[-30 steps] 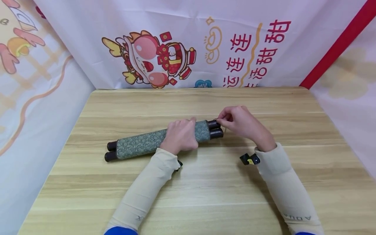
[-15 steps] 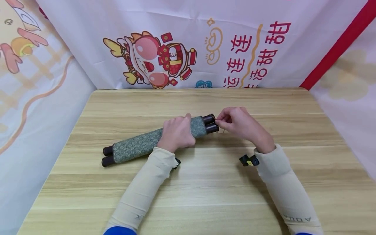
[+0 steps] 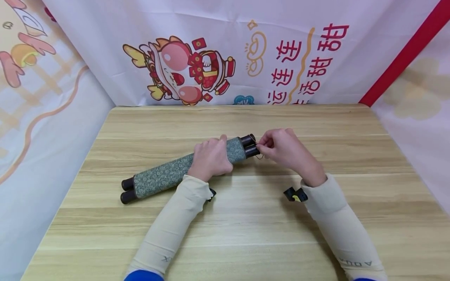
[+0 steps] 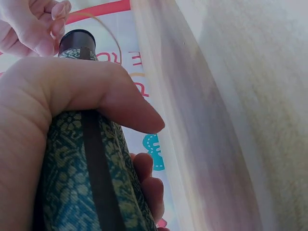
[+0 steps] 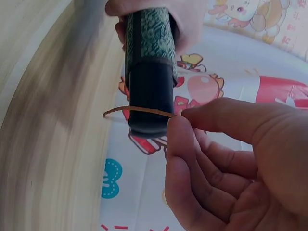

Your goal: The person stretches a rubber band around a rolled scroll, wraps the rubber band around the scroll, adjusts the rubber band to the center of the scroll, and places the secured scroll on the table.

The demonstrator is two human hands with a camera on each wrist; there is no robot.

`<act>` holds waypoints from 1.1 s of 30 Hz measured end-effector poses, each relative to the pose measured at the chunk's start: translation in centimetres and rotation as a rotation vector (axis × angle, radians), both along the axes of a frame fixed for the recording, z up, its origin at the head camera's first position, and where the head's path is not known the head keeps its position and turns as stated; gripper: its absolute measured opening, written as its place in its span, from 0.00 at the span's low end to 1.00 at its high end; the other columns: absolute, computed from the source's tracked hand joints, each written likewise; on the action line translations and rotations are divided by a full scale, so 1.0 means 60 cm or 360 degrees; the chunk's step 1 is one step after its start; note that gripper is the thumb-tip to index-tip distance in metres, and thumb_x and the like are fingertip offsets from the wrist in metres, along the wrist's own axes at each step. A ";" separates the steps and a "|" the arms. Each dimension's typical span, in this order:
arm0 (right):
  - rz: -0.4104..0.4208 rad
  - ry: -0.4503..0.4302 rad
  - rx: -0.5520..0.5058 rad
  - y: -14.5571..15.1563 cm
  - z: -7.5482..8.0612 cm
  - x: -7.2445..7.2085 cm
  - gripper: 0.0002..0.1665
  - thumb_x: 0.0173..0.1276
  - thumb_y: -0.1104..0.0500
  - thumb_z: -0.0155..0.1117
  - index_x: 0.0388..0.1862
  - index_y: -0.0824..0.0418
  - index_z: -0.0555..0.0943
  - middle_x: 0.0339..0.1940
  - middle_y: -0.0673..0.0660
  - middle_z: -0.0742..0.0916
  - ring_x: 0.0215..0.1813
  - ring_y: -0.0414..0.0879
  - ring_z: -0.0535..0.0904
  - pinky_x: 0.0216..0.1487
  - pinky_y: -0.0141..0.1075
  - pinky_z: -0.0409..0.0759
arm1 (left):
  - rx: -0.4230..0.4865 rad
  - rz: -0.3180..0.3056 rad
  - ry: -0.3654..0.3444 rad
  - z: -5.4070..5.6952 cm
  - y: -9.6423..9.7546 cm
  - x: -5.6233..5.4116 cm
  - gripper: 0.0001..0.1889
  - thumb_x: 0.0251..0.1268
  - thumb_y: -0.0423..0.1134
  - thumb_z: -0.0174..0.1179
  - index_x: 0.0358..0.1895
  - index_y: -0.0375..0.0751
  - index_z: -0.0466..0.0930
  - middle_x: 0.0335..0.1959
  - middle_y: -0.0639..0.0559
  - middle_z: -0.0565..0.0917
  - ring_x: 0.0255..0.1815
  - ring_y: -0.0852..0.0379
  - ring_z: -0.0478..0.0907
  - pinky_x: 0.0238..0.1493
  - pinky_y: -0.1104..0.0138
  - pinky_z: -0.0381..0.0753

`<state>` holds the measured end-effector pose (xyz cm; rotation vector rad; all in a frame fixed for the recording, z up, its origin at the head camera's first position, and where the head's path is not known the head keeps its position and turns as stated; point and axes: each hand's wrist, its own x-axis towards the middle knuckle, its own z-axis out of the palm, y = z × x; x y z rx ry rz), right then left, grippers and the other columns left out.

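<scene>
On the pale wood-grain table (image 3: 246, 218), near its middle, lies a rolled scroll (image 3: 165, 176) wrapped in green brocade with a small woven floral pattern, its dark, smooth cylindrical rod ends (image 3: 248, 146) sticking out at both ends. It lies aslant, its left end nearer the person. The left hand (image 3: 210, 158) grips the roll near its right end, fingers curled over the top and thumb pressed against the cloth; the left wrist view shows the thumb and fingertips wrapped round the patterned fabric and a dark strip running along it. The right hand (image 3: 283, 147) pinches a thin tan cord (image 5: 139, 111) between thumb and forefinger just beside the right rod ends; in the right wrist view the cord arcs across the glossy black end cap. Both forearms wear cream sleeves (image 3: 172, 228), and a small black camera (image 3: 294, 194) sits at the right wrist. Printed white cloth panels (image 3: 218, 50) with red characters and a cartoon figure wall in the table on three sides. Compared with a second ago, the scroll has slid a little to the left and its right end has swung slightly away from the person, with both hands following.
</scene>
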<state>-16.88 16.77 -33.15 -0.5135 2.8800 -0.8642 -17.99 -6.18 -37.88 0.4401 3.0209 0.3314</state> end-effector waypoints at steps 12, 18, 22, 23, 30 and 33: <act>-0.0039 0.0078 -0.0025 -0.012 -0.003 0.005 0.06 0.72 0.60 0.70 0.38 0.63 0.90 0.31 0.56 0.92 0.30 0.43 0.85 0.31 0.34 0.85 | 0.0001 -0.0033 -0.0002 -0.003 0.012 0.007 0.42 0.42 0.42 0.68 0.70 0.42 0.74 0.30 0.51 0.81 0.27 0.49 0.78 0.24 0.55 0.73; -0.0088 0.0063 -0.0009 -0.010 -0.003 0.005 0.07 0.73 0.60 0.69 0.40 0.63 0.90 0.33 0.57 0.92 0.31 0.45 0.85 0.32 0.36 0.86 | -0.0042 -0.0107 0.0008 -0.008 0.027 0.013 0.34 0.44 0.45 0.70 0.61 0.46 0.75 0.34 0.50 0.83 0.30 0.47 0.80 0.24 0.55 0.73; -0.0085 0.0058 0.0000 -0.009 -0.005 0.002 0.07 0.74 0.60 0.69 0.40 0.62 0.90 0.34 0.57 0.91 0.33 0.46 0.85 0.35 0.37 0.86 | -0.0073 -0.0138 0.0027 -0.010 0.034 0.017 0.31 0.44 0.45 0.70 0.57 0.46 0.76 0.35 0.50 0.84 0.31 0.47 0.81 0.24 0.55 0.73; -0.0085 0.0050 0.0001 -0.008 -0.005 0.002 0.07 0.74 0.60 0.69 0.40 0.62 0.90 0.34 0.57 0.91 0.33 0.46 0.85 0.35 0.37 0.86 | -0.0084 -0.0146 0.0029 -0.010 0.036 0.018 0.31 0.45 0.45 0.69 0.58 0.46 0.76 0.35 0.50 0.84 0.31 0.48 0.81 0.24 0.55 0.73; -0.0098 -0.0003 0.0029 -0.007 -0.008 -0.001 0.07 0.75 0.58 0.69 0.40 0.61 0.90 0.35 0.57 0.91 0.34 0.46 0.84 0.35 0.36 0.85 | -0.0132 -0.0190 0.0008 -0.007 0.044 0.026 0.39 0.46 0.47 0.71 0.68 0.44 0.74 0.38 0.49 0.85 0.32 0.48 0.81 0.28 0.55 0.74; -0.0108 -0.0021 0.0045 -0.007 -0.010 -0.002 0.08 0.76 0.59 0.68 0.42 0.62 0.90 0.36 0.57 0.92 0.36 0.47 0.86 0.37 0.38 0.87 | -0.0149 -0.0203 -0.0018 -0.006 0.048 0.030 0.42 0.47 0.48 0.72 0.72 0.44 0.72 0.42 0.48 0.86 0.34 0.49 0.81 0.29 0.55 0.74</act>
